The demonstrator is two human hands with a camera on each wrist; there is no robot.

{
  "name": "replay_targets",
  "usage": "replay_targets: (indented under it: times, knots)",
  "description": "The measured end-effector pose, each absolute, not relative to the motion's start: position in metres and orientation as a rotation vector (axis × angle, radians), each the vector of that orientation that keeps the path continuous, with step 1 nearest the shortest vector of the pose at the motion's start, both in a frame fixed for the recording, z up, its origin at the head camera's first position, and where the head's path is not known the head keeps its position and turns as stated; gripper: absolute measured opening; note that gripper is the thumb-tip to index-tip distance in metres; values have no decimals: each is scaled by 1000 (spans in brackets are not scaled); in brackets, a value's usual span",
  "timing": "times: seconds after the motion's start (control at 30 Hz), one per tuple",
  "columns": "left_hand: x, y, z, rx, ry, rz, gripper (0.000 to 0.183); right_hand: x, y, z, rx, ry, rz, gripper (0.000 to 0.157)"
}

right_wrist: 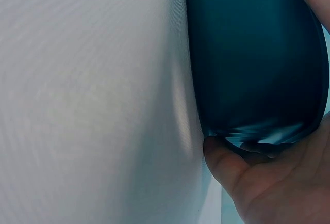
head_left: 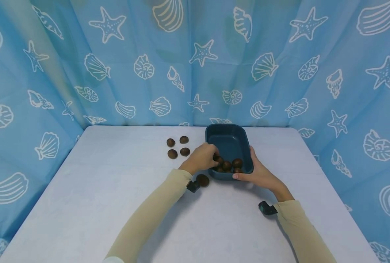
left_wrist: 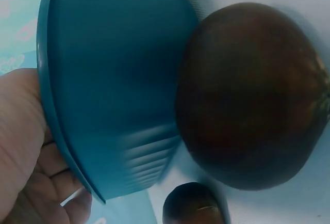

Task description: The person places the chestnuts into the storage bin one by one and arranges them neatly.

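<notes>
Enclosed on 3 sides by a light-blue curtain (head_left: pixel 211 22), printed with white-outlined seashells (head_left: pixel 160 106) and starfish (head_left: pixel 108 25). Hangs in loose vertical folds, taking on a beige tint at upper left. Drops behind the far edge of a white table (head_left: pixel 67 204) with 2 rounded far corners. Lies under soft light, with blurred shadows (head_left: pixel 163 228) across the pale surface.

Blue rounded-rectangular bin (head_left: pixel 229 143), open upward; brown roundish fruits (head_left: pixel 226 166) bunched at near end, five outside, leftward.
</notes>
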State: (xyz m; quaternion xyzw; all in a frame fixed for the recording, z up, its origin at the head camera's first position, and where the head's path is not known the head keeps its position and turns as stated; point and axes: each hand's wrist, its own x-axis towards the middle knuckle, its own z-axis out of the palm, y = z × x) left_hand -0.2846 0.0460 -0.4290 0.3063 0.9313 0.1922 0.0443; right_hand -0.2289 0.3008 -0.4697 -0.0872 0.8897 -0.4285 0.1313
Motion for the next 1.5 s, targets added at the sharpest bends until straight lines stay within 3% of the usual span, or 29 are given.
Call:
replay_targets:
  times: [0.57,0.77,1.0,1.5]
  knots:
    - [-286,50,-426,1012,2904,387,21,-229,300,-468,-245,2590,-1228,138]
    - [-282,44,-426,960,2862,566,33,-228,300,-469,-246,2573,-1241,138]
    - [-273,11,-411,820,2861,1058,39,-230,302,-468,-258,2587,-1233,137]
    - [-282,-79,-405,506,3017,1379,38,-229,300,-468,-239,2596,-1226,138]
